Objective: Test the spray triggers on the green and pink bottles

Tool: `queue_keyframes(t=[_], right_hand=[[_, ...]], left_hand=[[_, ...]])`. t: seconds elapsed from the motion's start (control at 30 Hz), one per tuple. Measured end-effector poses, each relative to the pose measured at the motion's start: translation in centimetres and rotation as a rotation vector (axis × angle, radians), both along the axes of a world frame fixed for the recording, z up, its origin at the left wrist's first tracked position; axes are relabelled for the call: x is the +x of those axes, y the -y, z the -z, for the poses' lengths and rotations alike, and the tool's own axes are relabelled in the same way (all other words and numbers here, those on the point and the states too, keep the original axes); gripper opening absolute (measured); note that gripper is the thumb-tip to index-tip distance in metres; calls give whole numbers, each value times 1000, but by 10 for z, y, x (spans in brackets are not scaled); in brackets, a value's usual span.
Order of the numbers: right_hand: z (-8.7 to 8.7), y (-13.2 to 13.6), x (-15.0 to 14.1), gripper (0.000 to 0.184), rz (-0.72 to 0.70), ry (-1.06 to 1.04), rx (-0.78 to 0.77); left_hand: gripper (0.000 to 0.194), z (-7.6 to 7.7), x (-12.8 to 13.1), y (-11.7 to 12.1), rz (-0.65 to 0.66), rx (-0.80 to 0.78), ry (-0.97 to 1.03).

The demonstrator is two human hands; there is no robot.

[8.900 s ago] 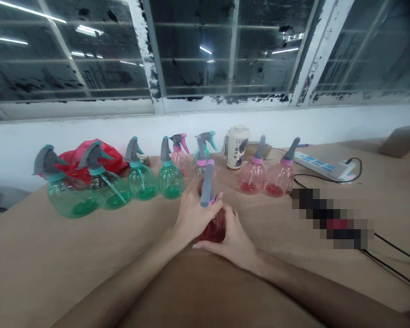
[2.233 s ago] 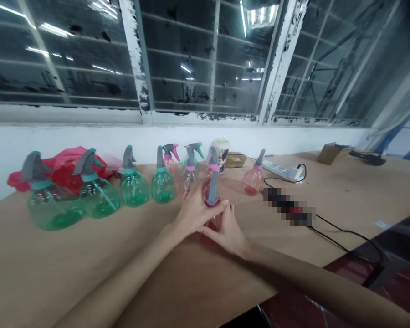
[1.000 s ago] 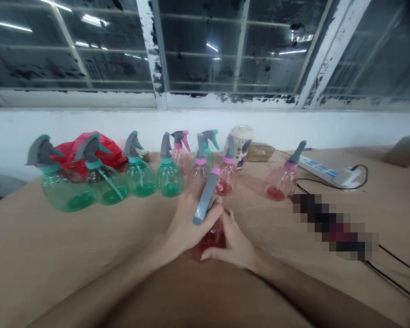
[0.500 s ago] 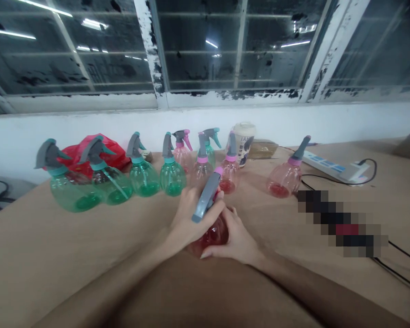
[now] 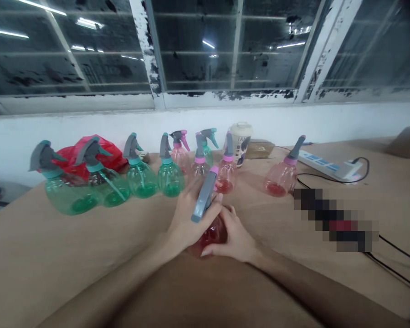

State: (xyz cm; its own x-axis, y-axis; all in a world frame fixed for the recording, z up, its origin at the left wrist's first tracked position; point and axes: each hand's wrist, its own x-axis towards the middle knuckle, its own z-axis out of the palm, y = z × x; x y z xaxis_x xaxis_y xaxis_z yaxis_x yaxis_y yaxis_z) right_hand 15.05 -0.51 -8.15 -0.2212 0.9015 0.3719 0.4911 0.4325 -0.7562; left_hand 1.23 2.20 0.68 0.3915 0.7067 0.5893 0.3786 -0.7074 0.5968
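Note:
A pink spray bottle (image 5: pixel 210 237) with a grey spray head stands on the table close in front of me. My left hand (image 5: pixel 189 216) is closed around its neck, just under the spray head. Around the bottle's body on the right side wraps my right hand (image 5: pixel 237 237), thumb toward me. Behind my hands are two more pink spray bottles (image 5: pixel 227 175) with pink collars, one partly hidden by my left hand. Green spray bottles (image 5: pixel 171 177) line up to the left. Another pink spray bottle (image 5: pixel 280 180) stands apart on the right.
A red plastic bag (image 5: pixel 104 148) lies behind the green bottles. At the back are a paper cup (image 5: pixel 242 141), a cardboard box (image 5: pixel 259 148) and a white power strip (image 5: pixel 323 163) with a black cable. A blurred-out dark object lies at the right. Windows rise beyond the table (image 5: pixel 89 264).
The view has shifted slightly, so the background things sit a little further left. Both hands keep their hold on the pink spray bottle.

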Motion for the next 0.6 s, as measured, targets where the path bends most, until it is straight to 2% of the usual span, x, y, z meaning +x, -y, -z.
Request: queue_keyframes(t=[0.33,0.47,0.6], right_hand=[[0,1,1,91,-32,-22,-1],[1,2,0,87,-13,-10,-27],[2,4,-1,88,9,-21,-29]], left_hand=[[7,-4,0,-1,35,-28,-24],[2,-6,0,-3,88,0,-20],[6,-7,0,0,83,-44,-6]])
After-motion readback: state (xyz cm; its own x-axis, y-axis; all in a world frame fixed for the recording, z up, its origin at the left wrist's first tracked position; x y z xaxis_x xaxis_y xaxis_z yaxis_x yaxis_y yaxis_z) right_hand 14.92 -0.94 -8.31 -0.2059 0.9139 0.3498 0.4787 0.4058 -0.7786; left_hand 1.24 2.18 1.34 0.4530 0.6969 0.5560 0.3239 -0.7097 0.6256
